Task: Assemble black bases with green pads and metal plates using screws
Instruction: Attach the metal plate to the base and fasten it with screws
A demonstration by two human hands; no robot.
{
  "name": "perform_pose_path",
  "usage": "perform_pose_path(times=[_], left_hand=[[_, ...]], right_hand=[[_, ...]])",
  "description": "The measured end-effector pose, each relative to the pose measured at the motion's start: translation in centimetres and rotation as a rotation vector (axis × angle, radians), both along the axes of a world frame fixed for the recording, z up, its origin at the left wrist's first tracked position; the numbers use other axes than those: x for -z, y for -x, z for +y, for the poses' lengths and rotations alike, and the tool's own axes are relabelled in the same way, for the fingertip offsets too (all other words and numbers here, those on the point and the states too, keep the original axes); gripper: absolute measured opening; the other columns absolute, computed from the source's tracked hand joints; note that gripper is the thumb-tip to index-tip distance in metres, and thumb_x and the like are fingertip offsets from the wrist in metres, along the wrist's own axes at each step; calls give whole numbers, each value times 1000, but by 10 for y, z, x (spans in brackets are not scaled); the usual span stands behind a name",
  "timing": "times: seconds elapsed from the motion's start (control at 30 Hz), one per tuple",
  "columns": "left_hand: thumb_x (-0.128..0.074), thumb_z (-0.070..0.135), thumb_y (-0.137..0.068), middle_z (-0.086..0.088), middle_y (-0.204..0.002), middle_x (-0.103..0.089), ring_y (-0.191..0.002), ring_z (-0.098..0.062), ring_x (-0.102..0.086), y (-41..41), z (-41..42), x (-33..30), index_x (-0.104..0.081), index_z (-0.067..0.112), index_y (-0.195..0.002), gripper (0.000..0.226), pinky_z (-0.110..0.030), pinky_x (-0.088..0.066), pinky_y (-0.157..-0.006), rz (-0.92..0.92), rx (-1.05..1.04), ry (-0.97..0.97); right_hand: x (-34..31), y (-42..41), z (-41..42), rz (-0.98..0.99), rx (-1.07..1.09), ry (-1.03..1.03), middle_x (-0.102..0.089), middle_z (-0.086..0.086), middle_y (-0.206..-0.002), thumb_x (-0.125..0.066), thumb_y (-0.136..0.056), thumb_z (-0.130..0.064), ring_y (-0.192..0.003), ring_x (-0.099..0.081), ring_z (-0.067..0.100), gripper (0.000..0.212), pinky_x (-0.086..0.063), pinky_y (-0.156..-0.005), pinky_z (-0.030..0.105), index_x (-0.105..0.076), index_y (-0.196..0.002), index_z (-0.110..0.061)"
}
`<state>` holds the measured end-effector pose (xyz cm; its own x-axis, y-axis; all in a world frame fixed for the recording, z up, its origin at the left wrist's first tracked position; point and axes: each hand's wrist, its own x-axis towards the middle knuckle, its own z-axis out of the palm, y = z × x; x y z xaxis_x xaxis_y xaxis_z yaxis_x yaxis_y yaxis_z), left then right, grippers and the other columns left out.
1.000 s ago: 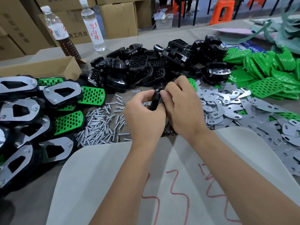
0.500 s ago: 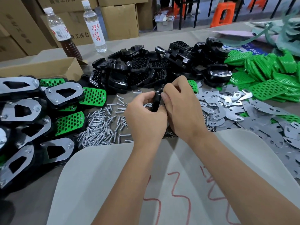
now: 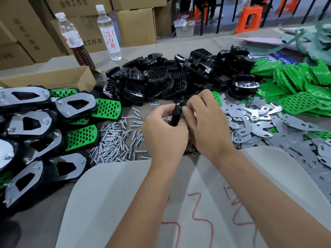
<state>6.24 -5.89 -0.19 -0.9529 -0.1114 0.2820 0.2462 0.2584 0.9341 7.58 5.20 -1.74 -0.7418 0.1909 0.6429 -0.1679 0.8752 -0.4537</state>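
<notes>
Both hands grip one black base on edge above the tabletop: the left hand curls its fingers round it, the right hand pinches its top, probably seating a part. Screws lie just left of the fingers, metal plates just right, within reach.

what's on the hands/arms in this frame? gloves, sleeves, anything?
Nothing worn. The left hand and right hand are bare: no gloves, rings or tape visible. Both forearms are bare up to the frame edge, with no sleeve, watch or wristband in view. Nails look short and plain.
</notes>
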Motion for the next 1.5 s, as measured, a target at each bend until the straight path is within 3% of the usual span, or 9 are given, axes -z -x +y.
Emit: perform_pose_path(times=[0.1, 0.23, 0.4, 0.53, 0.67, 0.87, 1.03, 1.23, 1.5], left_hand=[[-82, 13, -81, 9, -95, -76, -93, -9, -73, 0, -1, 0, -78, 18, -105, 25, -39, -60, -88, -4, 7, -3], [-81, 16, -82, 11, -97, -76, -96, -9, -72, -2, 1, -1, -78, 21, -106, 25, -38, -60, -89, 7, 6, 32], [-81, 13, -82, 8, -96, -77, -95, -11, -73, 1, -1, 0, -78, 18, -105, 24, -39, -60, -89, 2, 9, 13], [-81, 17, -82, 11, -96, -76, -93, -9, -73, -1, 1, 0, -78, 21, -106, 25, -38, -60, -87, 5, -2, 31], [-80, 15, -83, 8, -98, -77, -96, -12, -73, 1, -1, 0, -78, 19, -108, 26, -39, -60, -90, -18, 14, 16], [-78, 25, -83, 16, -99, -75, -96, -10, -72, -3, 4, -1, -77, 29, -106, 24, -40, -60, -86, -7, 18, 67], [-80, 19, -83, 11, -99, -76, -99, -11, -72, 0, 1, -1, -78, 22, -107, 24, -40, -60, -89, -17, 30, 27], [-81, 20, -80, 15, -100, -75, -97, -13, -73, -1, 2, -1, -76, 28, -107, 28, -41, -60, -87, -42, 36, 38], [-81, 13, -80, 9, -97, -77, -94, -12, -73, 4, -2, 0, -78, 20, -107, 28, -40, -60, -88, -52, 49, 8]], right_hand=[[-1, 1, -2, -19, -63, -18, -44, 4, -102, -40, -107, -22, -84, -45, 23, 20, -43, -63, 43, -50, -95, -9], [-2, 2, -2, -6, 72, -2, -45, 5, -96, -42, -109, -28, -82, -42, 22, 32, -37, -61, 38, -50, -86, -8], [-2, 1, -2, -33, -55, 2, -45, 4, -102, -43, -107, -19, -84, -45, 23, 19, -45, -65, 47, -50, -94, -8], [-1, 2, -2, 8, 54, 23, -47, 6, -95, -44, -108, -29, -82, -45, 24, 34, -42, -61, 42, -52, -83, -6], [1, 1, -1, -11, -47, 25, -45, 3, -100, -44, -107, -23, -83, -45, 22, 24, -42, -64, 42, -51, -89, -9], [2, 3, -1, 30, 95, 32, -43, 1, -87, -45, -109, -26, -76, -37, 19, 36, -29, -60, 33, -41, -75, -15], [2, 1, -1, -7, -22, 60, -41, -1, -99, -37, -107, -27, -77, -40, 19, 21, -34, -63, 34, -46, -93, -13], [1, 2, -1, 35, 97, 22, -41, -1, -93, -44, -108, -26, -81, -38, 18, 30, -31, -59, 33, -48, -83, -10], [2, -2, -1, -10, 17, -35, -45, 4, -101, -38, -107, -25, -83, -42, 21, 26, -35, -60, 34, -52, -92, -8]])
